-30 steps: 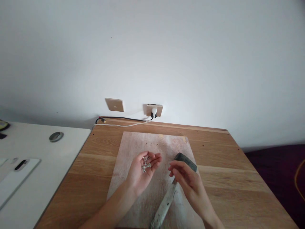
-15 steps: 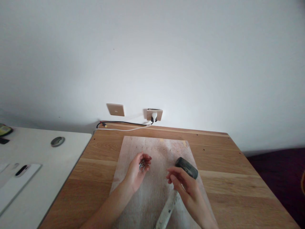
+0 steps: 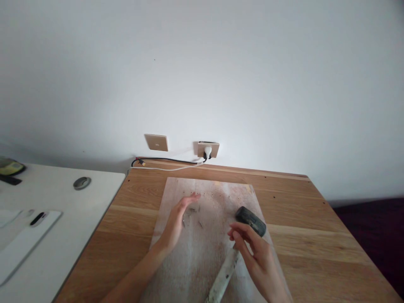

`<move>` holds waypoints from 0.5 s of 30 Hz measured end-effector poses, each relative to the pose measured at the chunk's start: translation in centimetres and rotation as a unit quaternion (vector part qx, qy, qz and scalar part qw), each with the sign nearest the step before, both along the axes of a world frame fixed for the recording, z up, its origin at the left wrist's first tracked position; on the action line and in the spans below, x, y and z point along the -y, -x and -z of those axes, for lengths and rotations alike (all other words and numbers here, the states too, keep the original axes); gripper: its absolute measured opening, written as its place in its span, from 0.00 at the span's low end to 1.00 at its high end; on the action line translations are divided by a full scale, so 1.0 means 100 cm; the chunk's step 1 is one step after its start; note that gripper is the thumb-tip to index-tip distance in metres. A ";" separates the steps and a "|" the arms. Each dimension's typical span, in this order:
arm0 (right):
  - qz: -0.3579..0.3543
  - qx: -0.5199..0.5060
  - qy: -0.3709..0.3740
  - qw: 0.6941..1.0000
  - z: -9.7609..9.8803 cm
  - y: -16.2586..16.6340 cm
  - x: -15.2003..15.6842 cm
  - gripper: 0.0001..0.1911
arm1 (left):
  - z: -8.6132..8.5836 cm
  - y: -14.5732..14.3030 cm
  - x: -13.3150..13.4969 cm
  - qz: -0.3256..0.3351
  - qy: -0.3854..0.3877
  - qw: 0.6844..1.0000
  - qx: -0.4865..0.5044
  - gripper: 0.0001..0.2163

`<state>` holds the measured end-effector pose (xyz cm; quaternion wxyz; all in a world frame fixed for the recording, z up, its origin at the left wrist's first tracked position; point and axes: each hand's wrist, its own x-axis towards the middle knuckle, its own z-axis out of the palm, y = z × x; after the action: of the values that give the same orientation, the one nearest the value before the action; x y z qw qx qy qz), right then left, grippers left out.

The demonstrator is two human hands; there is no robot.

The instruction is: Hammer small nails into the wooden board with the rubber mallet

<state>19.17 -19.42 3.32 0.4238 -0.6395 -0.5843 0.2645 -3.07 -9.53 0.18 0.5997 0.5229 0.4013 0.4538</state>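
Note:
My left hand [image 3: 177,219] is open with its palm turned toward the right, just over the pale wooden board [image 3: 179,269]. Several small, thin metal nails [image 3: 200,224] show beside its palm, blurred, so I cannot tell whether each one rests on the board. My right hand [image 3: 252,248] hovers by the rubber mallet, fingers curled toward the thumb; whatever the fingertips hold, if anything, does not show. The rubber mallet lies on the board, its black head [image 3: 251,220] beyond my right hand and its worn whitish handle [image 3: 224,275] running toward me, partly covered by that hand.
A row of small holes crosses the board's far end. The board lies on a wooden tabletop [image 3: 303,244]. Behind it are a wall socket [image 3: 214,148] with a white plug and cables [image 3: 170,159]. At left, a white table [image 3: 104,185] bears a round grey object [image 3: 82,183].
My left hand has opened and let go of the nails it was cupping; they are now beside it over the board. My right hand keeps its curled pose. The view has shifted slightly.

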 end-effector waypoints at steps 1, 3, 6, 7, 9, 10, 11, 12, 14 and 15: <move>0.024 0.024 -0.019 0.999 0.003 -0.004 0.003 0.15 | -0.001 0.006 0.003 0.020 -0.032 0.998 -0.043 0.24; 0.084 0.083 -0.060 0.991 0.010 -0.012 0.011 0.16 | -0.002 0.021 0.008 0.036 -0.106 0.982 -0.152 0.21; 0.157 0.160 -0.061 0.973 0.025 -0.022 0.028 0.20 | 0.001 0.051 0.015 -0.007 -0.235 0.915 -0.329 0.13; 0.159 0.175 -0.041 0.971 0.031 -0.024 0.034 0.23 | 0.005 0.063 0.018 -0.029 -0.264 0.888 -0.376 0.12; 0.131 0.188 0.005 0.973 0.039 -0.025 0.041 0.28 | 0.013 0.084 0.024 -0.060 -0.291 0.848 -0.439 0.12; 0.105 0.186 0.025 0.977 0.043 -0.024 0.043 0.29 | 0.018 0.094 0.028 -0.066 -0.297 0.834 -0.460 0.12; 0.077 0.179 0.041 0.980 0.046 -0.021 0.043 0.29 | 0.022 0.102 0.032 -0.066 -0.305 0.821 -0.477 0.13; 0.051 0.169 0.054 0.983 0.048 -0.018 0.041 0.28 | 0.026 0.109 0.036 -0.061 -0.315 0.810 -0.490 0.13; 0.020 0.149 0.066 0.987 0.050 -0.011 0.033 0.25 | 0.031 0.117 0.044 -0.046 -0.340 0.791 -0.507 0.13; 0.014 0.141 0.067 0.988 0.050 -0.007 0.028 0.24 | 0.033 0.118 0.046 -0.039 -0.352 0.784 -0.510 0.13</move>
<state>19.85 -22.23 -1.66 0.2970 -0.7053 -0.6103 0.2046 -14.91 -14.18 -3.10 0.0635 0.8368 0.4811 0.2536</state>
